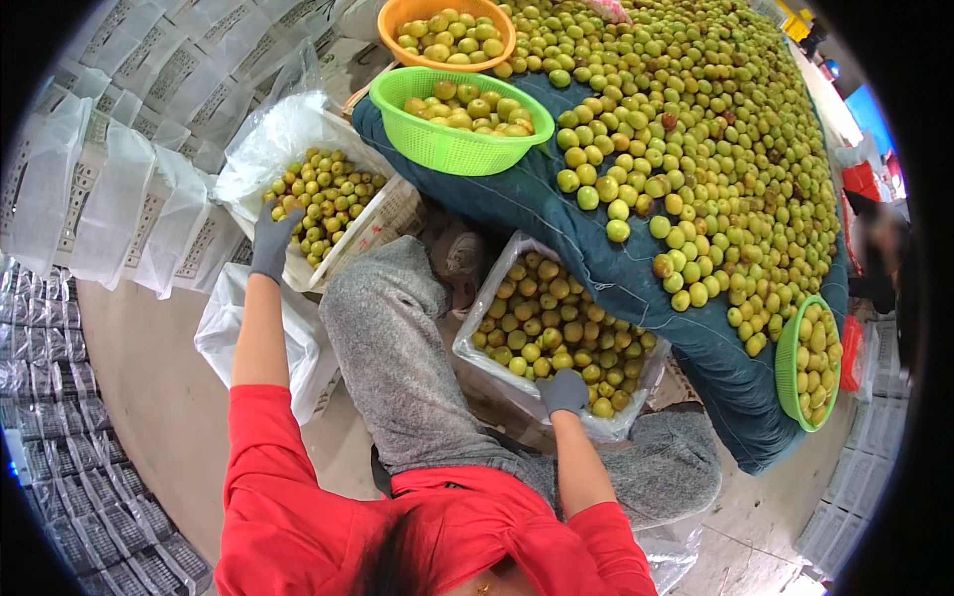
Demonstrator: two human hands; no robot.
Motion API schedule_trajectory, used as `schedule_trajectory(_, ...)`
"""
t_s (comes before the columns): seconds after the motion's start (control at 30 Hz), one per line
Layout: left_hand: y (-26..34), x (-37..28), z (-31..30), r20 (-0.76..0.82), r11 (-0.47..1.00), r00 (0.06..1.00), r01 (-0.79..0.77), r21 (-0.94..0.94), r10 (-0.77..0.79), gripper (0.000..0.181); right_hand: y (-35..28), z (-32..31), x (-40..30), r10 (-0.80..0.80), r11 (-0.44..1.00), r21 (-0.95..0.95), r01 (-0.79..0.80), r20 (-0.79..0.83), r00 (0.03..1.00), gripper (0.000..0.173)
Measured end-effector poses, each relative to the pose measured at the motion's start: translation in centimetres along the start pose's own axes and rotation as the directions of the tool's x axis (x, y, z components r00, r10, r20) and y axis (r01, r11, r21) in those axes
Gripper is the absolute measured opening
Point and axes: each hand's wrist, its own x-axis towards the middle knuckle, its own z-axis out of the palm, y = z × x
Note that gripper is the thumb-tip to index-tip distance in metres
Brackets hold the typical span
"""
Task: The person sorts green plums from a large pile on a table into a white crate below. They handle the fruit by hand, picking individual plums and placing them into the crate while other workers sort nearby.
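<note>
My left hand (277, 235), in a grey glove, reaches over the near left edge of a lined plastic crate (339, 270) of small green-brown fruit (335, 194); whether its fingers hold a fruit cannot be told. In a second crate, lined with white plastic (477, 361), lie larger round fruits (555, 298). My right hand (564, 391), also gloved, rests at that crate's near rim, its fingers partly hidden. Beyond my knees a big heap of green fruit (715, 164) covers a dark blue quilted cloth (536, 201). A green plastic basket (455, 149) of fruit stands at the cloth's left end.
An orange basket (447, 65) of fruit sits behind the green one, and another green basket (786, 372) leans at the right. Stacked lined crates (112, 194) line the left side. A white-lined container (257, 335) stands by my left forearm. Another person (879, 238) is at the far right.
</note>
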Motion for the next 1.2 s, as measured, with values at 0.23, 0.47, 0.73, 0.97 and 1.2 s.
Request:
schedule_trajectory(0.23,12.8,-18.4,12.1,-0.053,0.862,0.975,-0.218,-0.458,0.218,0.029,6.0,1.5,1.7,0.023,0.975,0.222,0.021,-0.197,0.980,0.058)
schedule_trajectory(0.47,6.1,-32.9,24.7,0.713,0.843,0.596,-0.537,0.014,0.368,0.037,9.7,0.9,-1.0,0.145,0.267,0.954,0.138,-0.182,0.973,0.048)
schedule_trajectory(0.73,3.7,-34.8,35.3,0.802,0.511,0.324,-0.859,0.027,0.502,0.058,10.1,2.8,-0.1,0.087,0.527,0.826,0.201,-0.287,0.954,0.044)
schedule_trajectory(0.97,2.7,-33.7,34.0,0.803,0.733,0.450,-0.680,0.025,0.391,0.054,6.3,0.7,-1.4,-0.038,0.954,0.284,0.097,-0.207,0.978,0.041)
schedule_trajectory(1.2,7.7,-34.2,29.1,0.747,0.893,0.563,0.032,-0.449,0.355,0.051,5.4,0.8,0.2,0.010,0.999,0.042,-0.005,-0.110,0.994,0.038)
